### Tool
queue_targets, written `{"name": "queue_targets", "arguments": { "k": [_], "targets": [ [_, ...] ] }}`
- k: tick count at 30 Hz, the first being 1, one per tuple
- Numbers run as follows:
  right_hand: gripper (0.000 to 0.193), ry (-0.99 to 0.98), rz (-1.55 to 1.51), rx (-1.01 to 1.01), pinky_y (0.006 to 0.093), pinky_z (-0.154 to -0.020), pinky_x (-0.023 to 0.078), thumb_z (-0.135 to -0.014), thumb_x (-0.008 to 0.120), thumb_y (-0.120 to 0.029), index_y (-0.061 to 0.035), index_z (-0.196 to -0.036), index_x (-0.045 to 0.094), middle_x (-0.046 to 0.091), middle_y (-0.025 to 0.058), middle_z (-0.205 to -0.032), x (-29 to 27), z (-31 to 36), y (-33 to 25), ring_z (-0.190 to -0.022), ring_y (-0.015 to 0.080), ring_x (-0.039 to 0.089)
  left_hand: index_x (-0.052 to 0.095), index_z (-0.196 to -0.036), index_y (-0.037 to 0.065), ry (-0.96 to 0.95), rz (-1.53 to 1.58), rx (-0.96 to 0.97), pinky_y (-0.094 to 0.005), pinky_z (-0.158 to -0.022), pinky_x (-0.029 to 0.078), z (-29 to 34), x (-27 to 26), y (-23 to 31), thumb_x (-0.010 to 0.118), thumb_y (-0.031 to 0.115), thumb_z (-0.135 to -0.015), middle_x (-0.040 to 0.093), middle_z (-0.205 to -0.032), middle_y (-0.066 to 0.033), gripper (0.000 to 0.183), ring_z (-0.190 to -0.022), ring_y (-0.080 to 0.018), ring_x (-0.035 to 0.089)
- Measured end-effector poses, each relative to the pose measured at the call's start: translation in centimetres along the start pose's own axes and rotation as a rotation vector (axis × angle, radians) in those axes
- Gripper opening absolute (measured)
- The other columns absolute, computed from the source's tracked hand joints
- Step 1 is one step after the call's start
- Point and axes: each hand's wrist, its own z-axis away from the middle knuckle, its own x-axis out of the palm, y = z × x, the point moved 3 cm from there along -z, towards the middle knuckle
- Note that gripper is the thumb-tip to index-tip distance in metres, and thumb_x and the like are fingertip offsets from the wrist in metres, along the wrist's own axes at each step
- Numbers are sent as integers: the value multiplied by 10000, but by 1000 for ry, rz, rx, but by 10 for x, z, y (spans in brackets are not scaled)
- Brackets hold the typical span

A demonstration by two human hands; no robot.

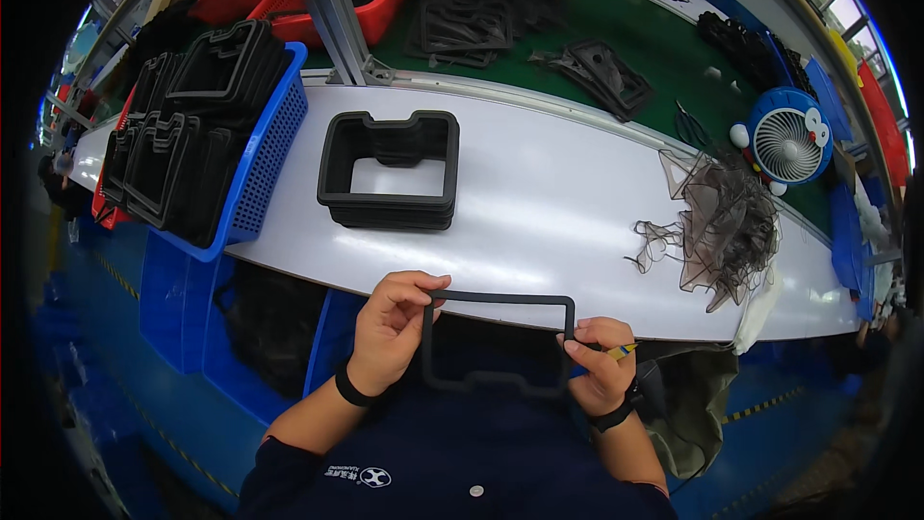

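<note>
A thin black rubber-looking gasket frame [505, 299], roughly rectangular with a notched side toward me, is stretched between my hands just off the table's near edge. My left hand [390, 327] pinches its upper left corner between thumb and fingers. On the opposite side, my right hand [602, 358] grips the right bar. A small pointed tool with a yellow and blue end [622, 351] also sticks out of my right hand; its kind is not plain. Beyond the left hand stands a neat stack of the same black gasket frames [388, 213] on the white table [539, 231].
Left, a blue basket [274, 149] holds more stacked frames. Thin dark trimmings [727, 221] heap up at right, near a blue fan [789, 140] and scissors [689, 125]. A metal post [327, 10] rises behind. Loose frames [606, 77] and red baskets [390, 14] occupy the green surface.
</note>
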Motion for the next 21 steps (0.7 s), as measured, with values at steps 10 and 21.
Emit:
{"name": "queue_targets", "arguments": {
  "k": [10,21],
  "targets": [
    [390,50,-129,130,325,-770,545,-696,779,139,-54,-1012,659,643,95,-990,10,-26,-2,-940,268,640,570,-1115,23,-21,14,13,-330,-969,550,1,-7,7,565,-90,-945,547,-1221,-131,204,-1075,-210,647],
    [557,-153,-583,506,233,-722,501,-859,764,-49,5,-1363,533,603,38,-919,96,-168,11,-802,89,585,616,-1288,9,500,-705,205,-282,-776,457,-73,-61,82,600,8,-918,542,-881,-21,371,-791,-117,502]
  ]
}}
